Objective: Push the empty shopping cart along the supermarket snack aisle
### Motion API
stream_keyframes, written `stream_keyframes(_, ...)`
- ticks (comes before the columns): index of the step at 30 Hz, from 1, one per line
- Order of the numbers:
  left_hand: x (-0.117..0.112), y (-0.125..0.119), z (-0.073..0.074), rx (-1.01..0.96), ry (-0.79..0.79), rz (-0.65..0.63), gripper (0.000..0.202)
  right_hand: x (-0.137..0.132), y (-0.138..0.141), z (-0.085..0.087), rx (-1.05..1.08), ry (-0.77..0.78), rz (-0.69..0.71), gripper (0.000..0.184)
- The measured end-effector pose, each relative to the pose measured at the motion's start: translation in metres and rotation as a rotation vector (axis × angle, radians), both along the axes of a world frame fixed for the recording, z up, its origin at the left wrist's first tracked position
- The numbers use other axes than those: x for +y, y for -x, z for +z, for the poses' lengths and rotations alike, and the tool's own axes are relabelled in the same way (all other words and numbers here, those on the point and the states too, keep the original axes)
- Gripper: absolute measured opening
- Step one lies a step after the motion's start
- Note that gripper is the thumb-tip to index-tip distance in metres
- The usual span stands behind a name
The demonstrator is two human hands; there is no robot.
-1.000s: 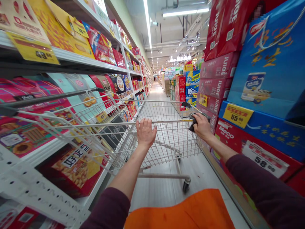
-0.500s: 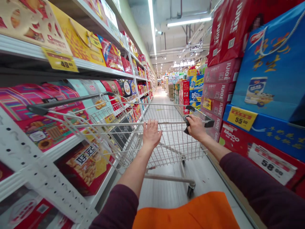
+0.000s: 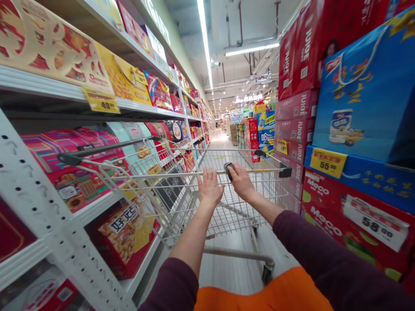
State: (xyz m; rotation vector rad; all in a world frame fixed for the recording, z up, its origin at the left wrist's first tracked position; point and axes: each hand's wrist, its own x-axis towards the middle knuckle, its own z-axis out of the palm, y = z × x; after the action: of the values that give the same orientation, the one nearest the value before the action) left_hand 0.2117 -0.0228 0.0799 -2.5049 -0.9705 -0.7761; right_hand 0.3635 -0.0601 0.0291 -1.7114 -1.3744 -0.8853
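Note:
A wire shopping cart (image 3: pixel 246 216) stands in front of me, turned sideways. Its dark push handle (image 3: pixel 106 150) is on the left, beside the shelves. On the near top rim lies my left hand (image 3: pixel 210 190), fingers stretched forward and slightly apart, not wrapped around the wire. Just right of it, at the same rim, my right hand (image 3: pixel 242 183) is closed on a small dark rounded object (image 3: pixel 228 171). Its exact kind is not clear. No goods show inside the basket.
Shelves (image 3: pixel 61 93) with boxed gift packs line the left, close to the cart handle. Stacked red cartons (image 3: pixel 296 134) and a large blue gift bag (image 3: pixel 363 99) rise on the right. A pale-floored aisle (image 3: pixel 218 140) runs ahead between them.
My right hand has slid left along the rim with the dark object, from the cart's right corner to near my left hand. The cart and view have shifted slightly.

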Motion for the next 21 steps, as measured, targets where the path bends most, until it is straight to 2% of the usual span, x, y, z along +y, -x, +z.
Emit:
stream_keyframes(3,0.004,0.007,0.001,0.001,-0.014,-0.029,0.06,0.0,0.005,0.004,-0.012,0.059,-0.007,0.047)
stream_keyframes(6,0.006,0.014,0.004,-0.002,-0.022,-0.059,0.056,-0.015,-0.01,0.004,-0.025,0.099,-0.027,0.05)
stream_keyframes(9,0.005,0.016,0.005,-0.012,-0.002,-0.043,0.056,-0.031,-0.027,0.0,-0.026,0.056,-0.055,0.053)
stream_keyframes(12,0.0,0.014,0.004,-0.012,0.036,-0.038,0.062,-0.036,-0.031,-0.005,-0.023,-0.028,-0.056,0.052)
stream_keyframes(15,-0.004,0.012,0.002,-0.02,0.055,-0.046,0.066,-0.026,-0.018,-0.005,-0.007,-0.066,-0.036,0.052)
stream_keyframes(21,-0.007,0.016,0.005,0.044,0.081,-0.057,0.072,0.009,0.02,0.002,-0.062,-0.074,0.006,0.048)
